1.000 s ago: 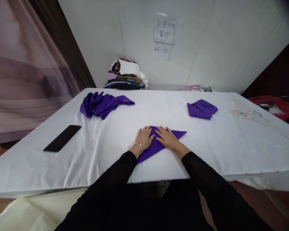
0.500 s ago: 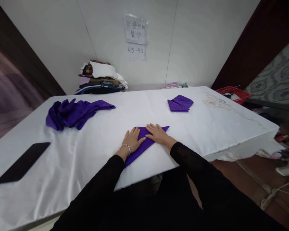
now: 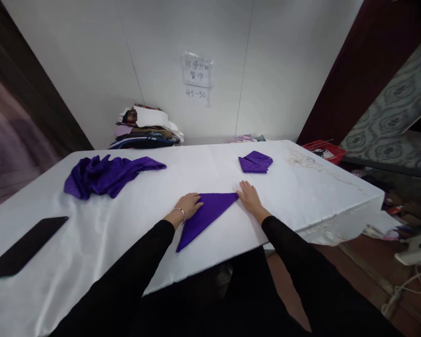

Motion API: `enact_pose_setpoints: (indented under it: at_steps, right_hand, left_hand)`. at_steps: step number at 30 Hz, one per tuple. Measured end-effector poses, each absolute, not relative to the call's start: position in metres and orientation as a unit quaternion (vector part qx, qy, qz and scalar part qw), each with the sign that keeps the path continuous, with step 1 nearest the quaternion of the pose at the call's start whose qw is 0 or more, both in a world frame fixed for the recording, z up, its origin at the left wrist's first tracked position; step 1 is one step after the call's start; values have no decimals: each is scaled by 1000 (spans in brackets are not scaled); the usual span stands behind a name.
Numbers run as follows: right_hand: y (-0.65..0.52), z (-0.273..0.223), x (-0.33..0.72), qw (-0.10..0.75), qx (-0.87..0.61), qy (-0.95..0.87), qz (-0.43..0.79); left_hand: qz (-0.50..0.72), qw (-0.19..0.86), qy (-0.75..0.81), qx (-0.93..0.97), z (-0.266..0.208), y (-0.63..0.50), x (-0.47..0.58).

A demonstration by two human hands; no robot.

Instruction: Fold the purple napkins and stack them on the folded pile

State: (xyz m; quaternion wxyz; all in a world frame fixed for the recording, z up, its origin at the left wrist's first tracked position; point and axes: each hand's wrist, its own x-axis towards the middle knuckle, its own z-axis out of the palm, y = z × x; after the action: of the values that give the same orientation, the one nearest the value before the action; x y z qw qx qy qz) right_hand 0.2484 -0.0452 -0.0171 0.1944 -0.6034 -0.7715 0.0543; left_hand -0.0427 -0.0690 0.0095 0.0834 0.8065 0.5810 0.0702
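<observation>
A purple cloth napkin [image 3: 210, 209] lies folded into a flat triangle near the front edge of the table, one point toward me and another to the right. My left hand [image 3: 188, 206], wearing a bracelet, rests on its upper left part with the fingers lying over the edge. At the right tip, my right hand [image 3: 251, 199] lies palm down, its thumb side touching the cloth and its fingers stretched out on the tablecloth. Beyond it sits another folded purple napkin [image 3: 256, 162]. Crumpled purple cloths [image 3: 107, 175] lie at the left.
A white satin tablecloth [image 3: 133, 252] covers the table. A dark flat slab [image 3: 26, 248] lies at the left front. Along the wall stands a stack of folded clothes [image 3: 147, 126], below a handwritten sign [image 3: 197, 70]. A red basket [image 3: 331, 152] is beyond the right back corner.
My hands have moved apart: the right slid outward to the napkin's right tip, the left shifted toward its left edge. More of the purple triangle shows between them. The camera view has tilted up slightly.
</observation>
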Motion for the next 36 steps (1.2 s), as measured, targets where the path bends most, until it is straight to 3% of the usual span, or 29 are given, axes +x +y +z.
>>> enact_pose_setpoints:
  at_steps: [5,20,36]
  right_hand:
    - [-68,-10,227,155,-481,-858,88]
    - [-47,3,206,76,-456,-883,84]
    - [-131,-11,143,133,-213,-961,116]
  left_hand:
    - [89,53,591,800,15,-61,-34]
    - [139,46,724,674,11,-72,-60]
    - [213,61,831,510,0,-105,-81]
